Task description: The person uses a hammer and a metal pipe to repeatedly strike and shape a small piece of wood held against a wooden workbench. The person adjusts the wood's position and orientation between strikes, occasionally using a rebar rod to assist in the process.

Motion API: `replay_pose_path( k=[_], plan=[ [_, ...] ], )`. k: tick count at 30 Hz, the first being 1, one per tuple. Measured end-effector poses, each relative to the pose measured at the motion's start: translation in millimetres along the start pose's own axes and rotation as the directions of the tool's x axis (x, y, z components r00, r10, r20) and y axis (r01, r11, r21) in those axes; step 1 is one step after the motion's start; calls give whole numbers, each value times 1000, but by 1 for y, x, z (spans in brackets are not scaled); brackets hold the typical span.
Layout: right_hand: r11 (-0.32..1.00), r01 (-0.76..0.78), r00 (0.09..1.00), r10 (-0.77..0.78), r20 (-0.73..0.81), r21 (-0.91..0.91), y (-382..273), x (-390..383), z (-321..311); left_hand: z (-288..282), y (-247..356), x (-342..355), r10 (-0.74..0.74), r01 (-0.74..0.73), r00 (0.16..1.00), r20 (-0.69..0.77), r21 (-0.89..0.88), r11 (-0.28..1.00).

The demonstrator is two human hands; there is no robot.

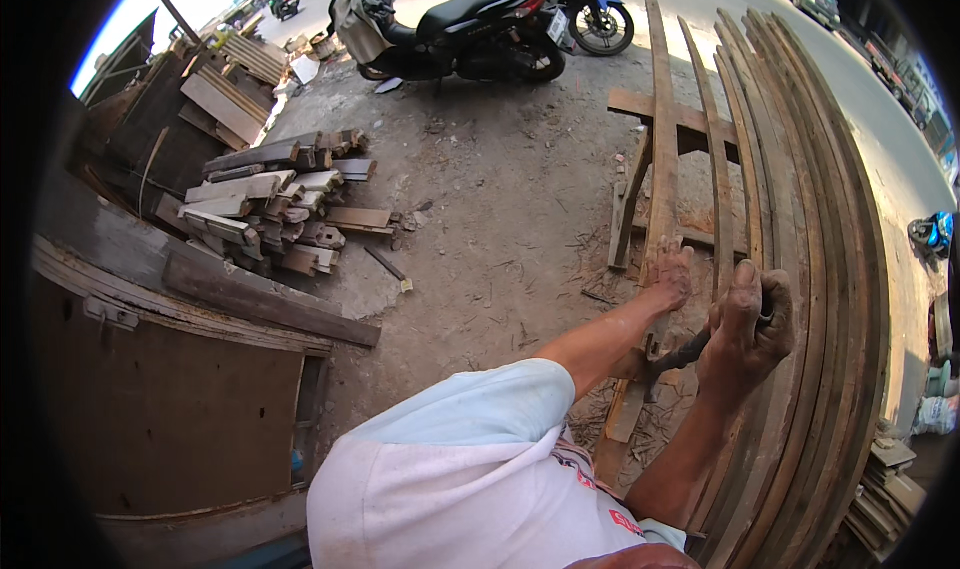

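Observation:
My left hand (669, 273) lies across a long wooden plank (662, 184), its fingers spread out on the wood. In my right hand (742, 331) is the handle of a dark hammer (683, 355), with the fist closed tightly round it. The hammer's head is low, at the near part of the plank, close beside my left forearm. Whether its head touches the wood I cannot tell. The plank rests on a wooden trestle (630, 204) and runs away from me; its near end (622, 414) shows under my arms.
Several long planks (800, 189) lie side by side to the right. A pile of short timber offcuts (270, 204) sits at the left, beyond a wooden cabinet (180, 399). Parked motorcycles (470, 29) stand at the back by the road. Wood scraps (885, 499) are stacked at lower right.

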State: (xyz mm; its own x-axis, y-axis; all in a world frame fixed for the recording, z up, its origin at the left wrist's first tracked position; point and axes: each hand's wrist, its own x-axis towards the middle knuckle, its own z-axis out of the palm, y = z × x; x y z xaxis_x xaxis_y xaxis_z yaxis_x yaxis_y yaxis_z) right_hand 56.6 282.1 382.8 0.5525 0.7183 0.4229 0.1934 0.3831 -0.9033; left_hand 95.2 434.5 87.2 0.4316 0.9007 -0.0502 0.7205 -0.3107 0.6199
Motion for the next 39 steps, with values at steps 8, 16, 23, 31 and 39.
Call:
replay_pose_path(
  k=[8,16,23,31,39],
  plan=[
    [965,221,974,-225,-12,-139,1,-8,-13,-17,2,-7,16,-15,1000,-9,126,992],
    [975,198,973,-208,-98,-104,-2,-25,-31,-31,21,-3,27,-34,996,80,92,995],
    [959,232,973,-226,-52,161,-9,-42,-35,-25,16,8,-68,55,994,89,141,988],
    [956,261,965,-262,-11,136,-5,-42,-36,-39,13,8,-359,361,929,92,3,933],
    [951,283,951,-295,94,121,-13,-71,-53,-12,2,15,-296,297,955,-23,112,948]
  ],
)
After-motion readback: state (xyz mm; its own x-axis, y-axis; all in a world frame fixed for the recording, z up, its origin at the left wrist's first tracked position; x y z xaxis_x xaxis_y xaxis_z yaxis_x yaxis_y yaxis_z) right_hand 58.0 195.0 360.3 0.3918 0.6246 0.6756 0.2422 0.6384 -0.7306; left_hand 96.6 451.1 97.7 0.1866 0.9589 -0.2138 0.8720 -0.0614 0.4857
